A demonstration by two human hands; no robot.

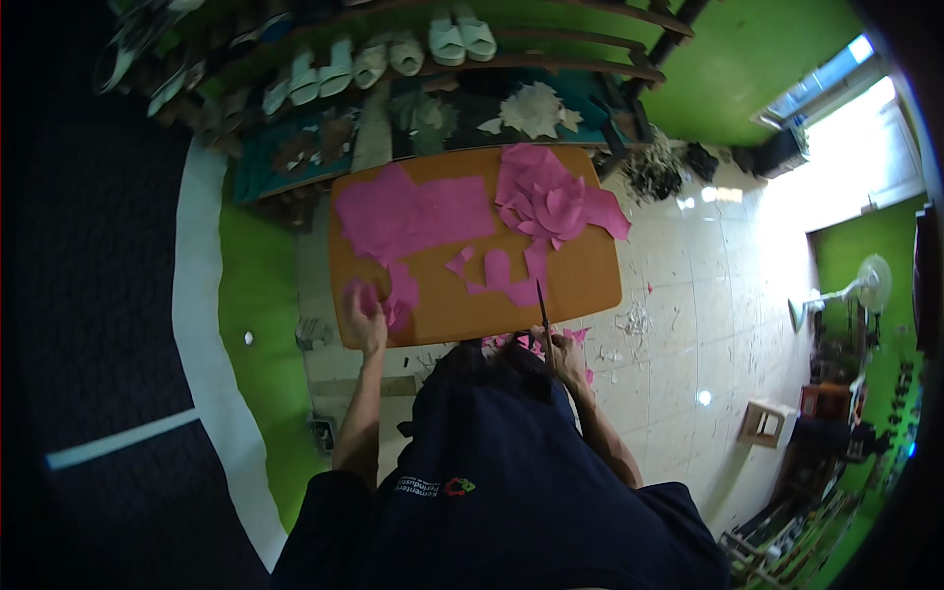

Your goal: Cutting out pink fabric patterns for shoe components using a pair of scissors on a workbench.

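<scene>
At the left front of the orange table (580,300), my left hand (368,323) has its fingers around a small curved pink piece (361,292), slightly blurred. Beside it lies an irregular pink offcut (401,287). My right hand (562,356) grips dark scissors (544,307) at the table's front edge, with the blades pointing away from me. Left of the blades is a pink piece with a rounded top (498,267), among angular scraps. A wide flat pink sheet (433,214) covers the far left, and a heap of cut pink pieces (547,205) overhangs the far right edge.
Beyond the table, a low shelf holds white leafy scraps (536,108) and green scraps (426,120). Pale slippers (462,37) line the rack above. Trimmings (637,320) litter the tiled floor at right. A standing fan (870,283) and a small stool (767,423) are farther right.
</scene>
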